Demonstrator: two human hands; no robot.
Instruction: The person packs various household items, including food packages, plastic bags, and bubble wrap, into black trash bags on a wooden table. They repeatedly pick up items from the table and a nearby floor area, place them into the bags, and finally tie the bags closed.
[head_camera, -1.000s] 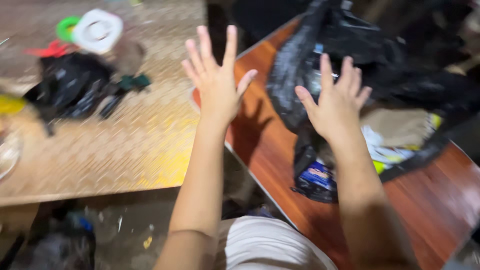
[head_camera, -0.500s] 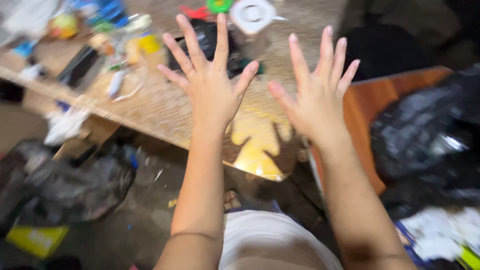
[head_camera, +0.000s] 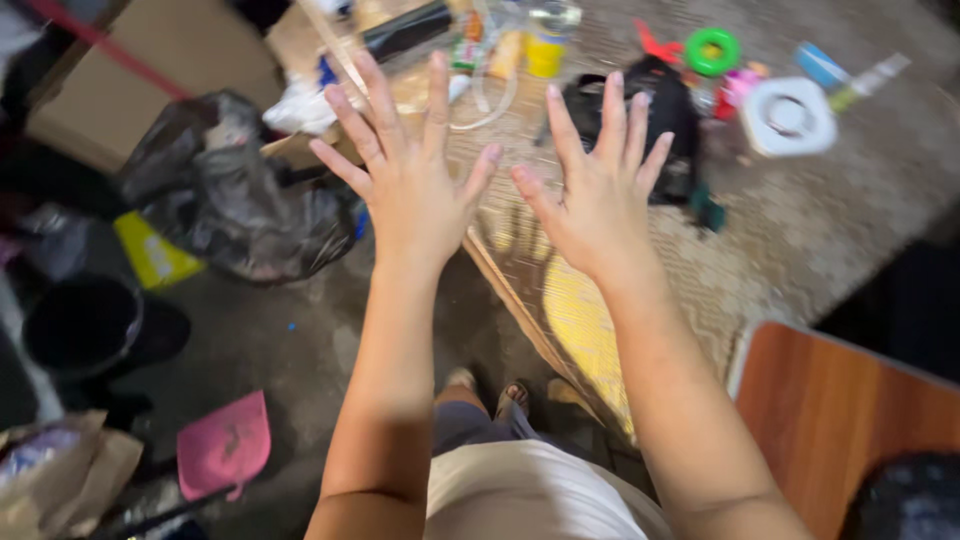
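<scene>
My left hand is raised in front of me, fingers spread wide, back of the hand toward the camera, holding nothing. My right hand is held up beside it the same way, fingers apart and empty. Both hover in the air above the near edge of a patterned metal table. Behind the right hand's fingers lies a black bag on that table. Neither hand touches anything.
On the table lie a white tape roll, a green ring, a yellow cup and clear tubing. A brown wooden table stands at lower right. On the floor sit a black rubbish bag, a black bucket and a pink dustpan.
The view has swung left and down, from the wooden table with black bags to the metal table and the floor. Both hands stayed raised and spread, now closer together.
</scene>
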